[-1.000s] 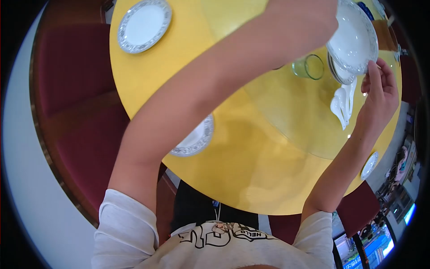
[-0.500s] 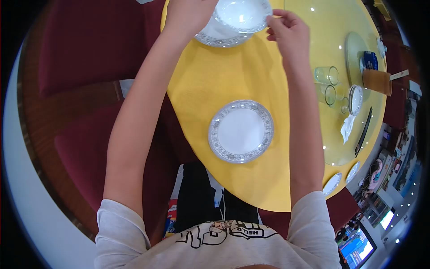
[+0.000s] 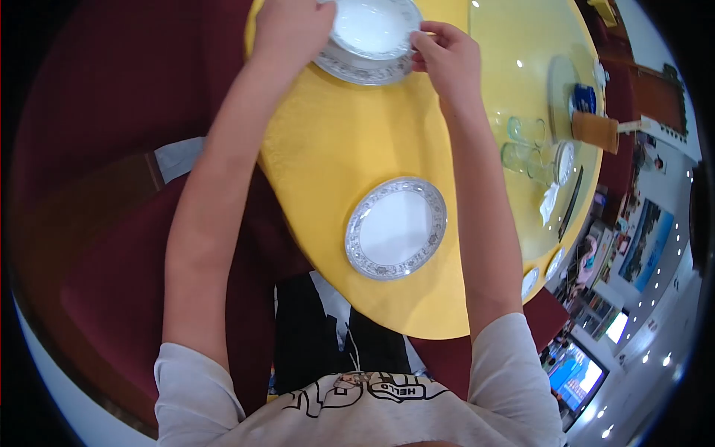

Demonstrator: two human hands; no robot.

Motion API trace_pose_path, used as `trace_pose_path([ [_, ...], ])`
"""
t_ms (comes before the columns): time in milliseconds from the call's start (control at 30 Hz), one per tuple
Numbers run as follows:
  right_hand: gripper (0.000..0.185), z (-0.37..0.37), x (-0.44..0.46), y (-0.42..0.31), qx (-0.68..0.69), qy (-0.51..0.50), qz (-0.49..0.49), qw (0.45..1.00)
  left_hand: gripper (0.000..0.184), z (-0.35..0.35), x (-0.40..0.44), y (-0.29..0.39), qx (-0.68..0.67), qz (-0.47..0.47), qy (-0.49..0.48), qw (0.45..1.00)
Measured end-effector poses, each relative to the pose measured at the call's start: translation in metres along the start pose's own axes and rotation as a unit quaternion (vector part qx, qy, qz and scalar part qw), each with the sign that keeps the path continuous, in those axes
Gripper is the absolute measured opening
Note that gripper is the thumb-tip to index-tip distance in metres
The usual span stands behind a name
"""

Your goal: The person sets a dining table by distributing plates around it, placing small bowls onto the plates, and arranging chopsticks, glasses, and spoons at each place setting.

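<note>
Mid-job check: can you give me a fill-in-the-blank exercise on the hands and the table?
1. The left hand and right hand hold a rounded white ____ over a wider plate.
2. The tabletop is ____.
3. The nearer plate appears ____ the two forearms.
4. The ____ hand is closer to the drinking glasses.

Missing words: bowl; yellow; between; right.

The left hand (image 3: pixel 294 26) and right hand (image 3: pixel 454 59) hold opposite sides of a glossy round white bowl (image 3: pixel 375 24) over a round white plate with a grey patterned border (image 3: pixel 361 72) on the curved yellow bench (image 3: pixel 350 141), where a second grey-bordered white plate (image 3: pixel 396 228) lies apart from the first.
</note>
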State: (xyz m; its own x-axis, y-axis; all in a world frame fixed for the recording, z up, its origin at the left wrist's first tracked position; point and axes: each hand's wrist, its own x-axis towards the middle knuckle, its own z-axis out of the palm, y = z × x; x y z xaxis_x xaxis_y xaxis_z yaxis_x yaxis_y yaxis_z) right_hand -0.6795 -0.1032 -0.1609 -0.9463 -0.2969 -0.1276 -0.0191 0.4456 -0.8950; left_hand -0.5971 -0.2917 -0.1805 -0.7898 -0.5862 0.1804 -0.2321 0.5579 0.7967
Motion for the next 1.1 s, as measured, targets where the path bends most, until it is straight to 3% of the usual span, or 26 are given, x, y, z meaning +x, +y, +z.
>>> trace_pose_path([
  [67,0.029,-0.001,0.001,0.005,0.008,-0.004,0.000,1.000,0.037,0.001,0.006,-0.014,0.008,0.005,-0.029,1.000],
  [133,0.033,-0.003,0.004,0.015,-0.014,-0.004,-0.008,1.000,0.037,-0.005,0.012,-0.018,0.023,-0.008,-0.086,0.996],
  [167,0.033,-0.002,0.000,0.014,-0.109,0.042,-0.057,0.991,0.037,-0.007,0.013,-0.016,0.019,-0.020,-0.080,0.996],
  [200,0.032,-0.002,-0.002,0.020,-0.120,0.091,-0.112,0.982,0.037,-0.010,0.011,-0.014,0.016,-0.031,-0.075,0.997],
  [267,0.031,-0.016,-0.019,0.010,-0.101,0.100,-0.103,0.985,0.035,-0.015,0.007,-0.016,0.021,-0.015,0.003,1.000],
  [367,0.032,-0.053,-0.054,-0.023,-0.065,0.056,-0.132,0.987,0.032,-0.022,-0.006,0.020,0.003,-0.022,0.010,1.000],
  [433,0.015,-0.098,-0.080,-0.053,0.031,-0.033,-0.192,0.980,0.028,-0.013,-0.013,0.052,-0.018,0.000,0.032,0.999],
  [467,0.015,-0.116,-0.090,-0.068,0.038,-0.024,-0.189,0.981,0.028,-0.005,-0.018,0.068,-0.014,0.007,0.025,1.000],
  [533,0.009,-0.149,-0.101,-0.088,0.026,-0.056,-0.035,0.997,0.024,0.016,-0.028,0.105,-0.079,0.067,0.010,0.995],
  [567,0.009,-0.163,-0.104,-0.077,0.033,-0.048,-0.035,0.998,0.023,0.026,-0.037,0.129,-0.082,0.093,-0.002,0.992],
  [633,0.007,-0.186,-0.112,-0.039,0.180,0.024,-0.201,0.963,0.023,0.044,-0.053,0.170,-0.073,0.130,-0.015,0.989],
  [667,0.007,-0.200,-0.114,-0.026,0.187,0.033,-0.202,0.961,0.022,0.055,-0.060,0.190,-0.069,0.159,-0.023,0.985],
  [733,0.006,-0.227,-0.113,-0.010,0.114,0.204,-0.280,0.931,0.021,0.076,-0.065,0.219,-0.079,0.189,-0.030,0.978],
  [800,0.007,-0.262,-0.116,0.003,0.175,0.254,-0.167,0.937,0.019,0.100,-0.065,0.244,-0.120,0.222,-0.100,0.962],
  [867,0.008,-0.305,-0.116,0.028,0.126,0.282,-0.078,0.948,0.018,0.126,-0.081,0.288,-0.084,0.237,-0.121,0.960],
  [933,0.011,-0.335,-0.108,0.066,0.062,0.307,-0.075,0.947,0.022,0.145,-0.094,0.327,-0.030,0.148,-0.193,0.970],
  [967,0.011,-0.345,-0.108,0.081,0.071,0.310,-0.073,0.945,0.022,0.158,-0.098,0.334,-0.021,0.153,-0.195,0.969],
  [1033,0.015,-0.359,-0.106,0.104,-0.014,0.353,-0.031,0.935,0.023,0.190,-0.098,0.338,0.067,0.253,-0.211,0.942],
  [1067,0.015,-0.360,-0.104,0.111,-0.007,0.356,-0.030,0.934,0.023,0.203,-0.096,0.335,0.073,0.258,-0.212,0.940],
  [1100,0.018,-0.363,-0.101,0.120,-0.032,0.350,-0.004,0.936,0.024,0.220,-0.095,0.329,0.130,0.327,-0.167,0.921],
])
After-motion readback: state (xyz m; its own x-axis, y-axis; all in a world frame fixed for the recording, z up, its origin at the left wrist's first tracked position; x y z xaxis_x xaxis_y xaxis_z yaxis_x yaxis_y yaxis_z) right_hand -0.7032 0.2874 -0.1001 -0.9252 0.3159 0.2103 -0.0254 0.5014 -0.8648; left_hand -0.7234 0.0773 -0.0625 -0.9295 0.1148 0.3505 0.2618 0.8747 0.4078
